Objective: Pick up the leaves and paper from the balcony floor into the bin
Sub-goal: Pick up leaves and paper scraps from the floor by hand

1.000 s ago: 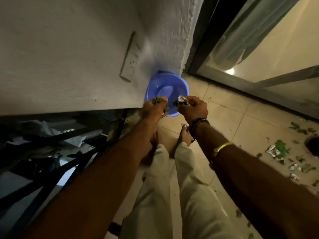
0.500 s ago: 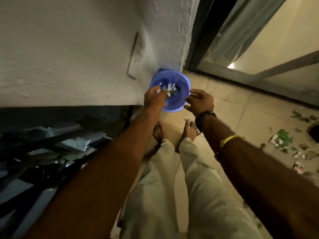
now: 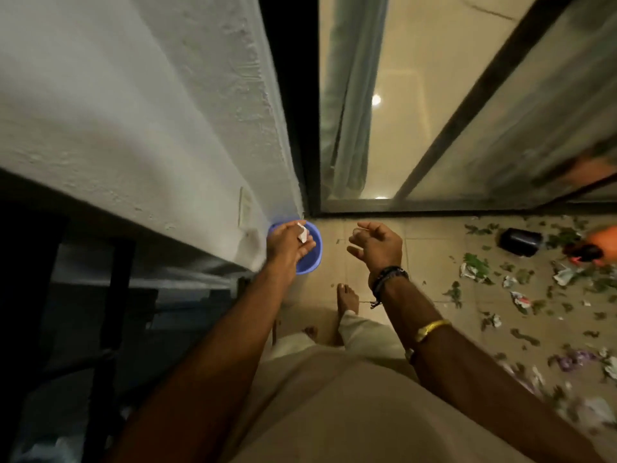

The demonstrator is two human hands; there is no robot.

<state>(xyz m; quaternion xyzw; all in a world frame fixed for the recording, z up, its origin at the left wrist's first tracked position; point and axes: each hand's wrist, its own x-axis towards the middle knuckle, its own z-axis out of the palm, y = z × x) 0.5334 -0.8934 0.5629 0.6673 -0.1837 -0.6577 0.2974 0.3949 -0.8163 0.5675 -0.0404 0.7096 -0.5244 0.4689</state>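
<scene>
Left hand out over the blue bin, back of the hand toward the camera, fingers close together and lightly bent. White paper scrap right at the fingertips, above the bin's mouth. Cannot tell whether pinched or loose. Bin down on the tiled floor, tight against the foot of the white wall and just beside the corner of the glass door. Inside of the bin largely hidden by the hand. Socket plate low on the wall, near the bin.

Right hand raised beside the bin, apart from it, over bare tile. Fingers loosely curled and slightly spread, gripping nothing. Black band round that wrist, yellow bangle higher up the forearm.

Off to the right, well apart from the bin, green leaves and bits of crumpled paper strewn across the floor, some blurred toward the frame's edge. Among them a dark can lying on its side near the door track.

Bare foot planted between the two arms, pale trousers below it. Behind the glass, a grey-green curtain hanging.
</scene>
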